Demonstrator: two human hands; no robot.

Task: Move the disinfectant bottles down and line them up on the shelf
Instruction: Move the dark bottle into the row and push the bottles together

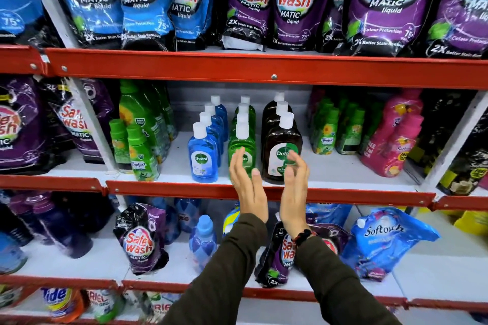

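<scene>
Three front-to-back rows of Dettol disinfectant bottles with white caps stand on the middle shelf [343,174]: a blue row [202,157], a green row [241,140] and a brown row [281,145]. My left hand [248,187] is raised flat in front of the front green bottle, fingers together and pointing up, holding nothing. My right hand [294,187] is raised the same way in front of the front brown bottle, partly covering its label. The palms face each other across a narrow gap. Both sleeves are dark olive.
Green Comfort bottles [140,152] stand to the left of the Dettol rows, more [326,137] to the right, then pink bottles [393,145]. Safewash pouches [293,5] fill the shelf above. Pouches and a blue bottle [202,243] lie on the shelf below. Red shelf lips [264,68] run across.
</scene>
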